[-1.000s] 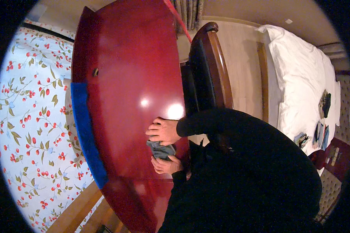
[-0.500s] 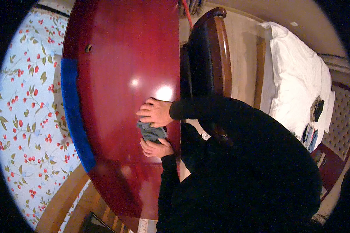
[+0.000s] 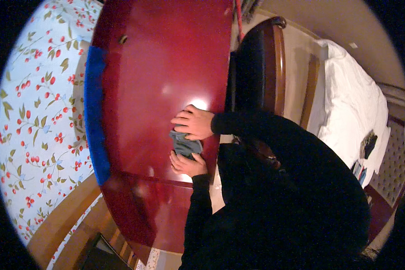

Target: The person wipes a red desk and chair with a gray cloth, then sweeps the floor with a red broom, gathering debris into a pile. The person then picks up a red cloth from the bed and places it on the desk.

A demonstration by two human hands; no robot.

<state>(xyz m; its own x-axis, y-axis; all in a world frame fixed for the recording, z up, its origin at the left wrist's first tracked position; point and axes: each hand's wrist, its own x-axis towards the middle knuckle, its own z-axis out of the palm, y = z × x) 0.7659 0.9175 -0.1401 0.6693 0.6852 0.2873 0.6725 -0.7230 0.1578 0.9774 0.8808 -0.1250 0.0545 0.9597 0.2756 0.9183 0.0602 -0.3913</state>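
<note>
Grey cloth (image 3: 186, 146) (crumpled) between both hands' fingers (image 3: 184, 123) on red table (image 3: 162, 67).

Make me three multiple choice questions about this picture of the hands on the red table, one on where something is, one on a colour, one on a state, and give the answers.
1. Where does the grey cloth lie?
A. On the white bed
B. On the red table, between the two hands
C. On the dark chair

2. What colour is the strip along the table's far edge, next to the flowered wall?
A. Blue
B. Yellow
C. Green

3. How is the cloth at this moment?
A. Hanging from the chair back
B. Spread flat over the whole tabletop
C. Bunched small, with both hands on it

Answers:
1 B: the cloth sits on the glossy red table, with the right hand on one side and the left hand on the other.
2 A: the strip is plainly blue.
3 C: only a small crumpled patch shows between the two hands, both touching it.
</note>
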